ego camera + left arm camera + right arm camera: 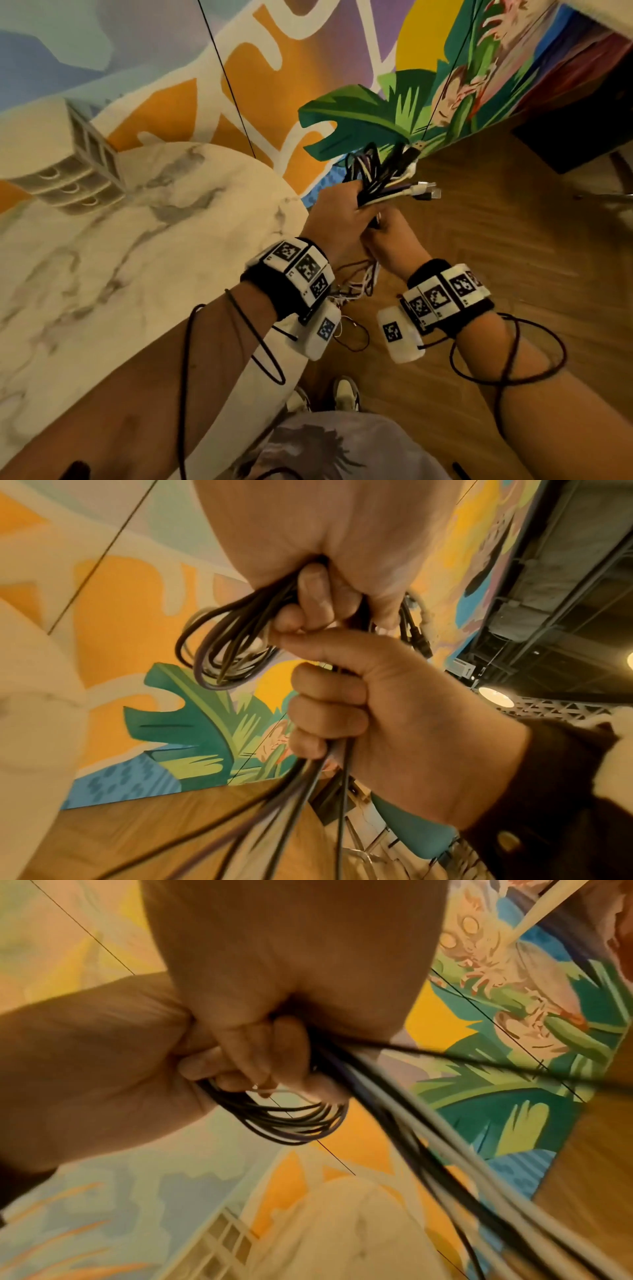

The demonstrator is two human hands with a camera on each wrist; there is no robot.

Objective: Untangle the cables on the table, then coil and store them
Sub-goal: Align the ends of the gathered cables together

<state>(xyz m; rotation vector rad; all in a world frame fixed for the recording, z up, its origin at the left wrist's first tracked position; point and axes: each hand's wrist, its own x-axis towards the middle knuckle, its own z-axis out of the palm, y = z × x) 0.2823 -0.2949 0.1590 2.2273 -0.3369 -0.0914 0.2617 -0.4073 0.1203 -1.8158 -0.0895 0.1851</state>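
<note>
A bundle of black, white and purple cables [380, 178] is held in the air past the table's right edge, with its USB plugs [424, 190] sticking out to the right. My left hand [339, 216] grips the bundle's looped part. My right hand [390, 236] grips the same bundle just below and to the right, touching the left hand. Loose strands [356, 281] hang down between my wrists. The left wrist view shows coiled loops [222, 647] jutting from my curled left fingers [315, 599]. In the right wrist view, straight strands [428, 1123] run out from my right fingers [260, 1056].
The round marble table [137, 257] lies to the left, with a white drawer box [68, 161] at its far side. A painted mural wall stands behind. Wooden floor [496, 240] lies under the hands, and a dark cabinet [575, 137] stands at upper right. A teal chair [411, 829] is nearby.
</note>
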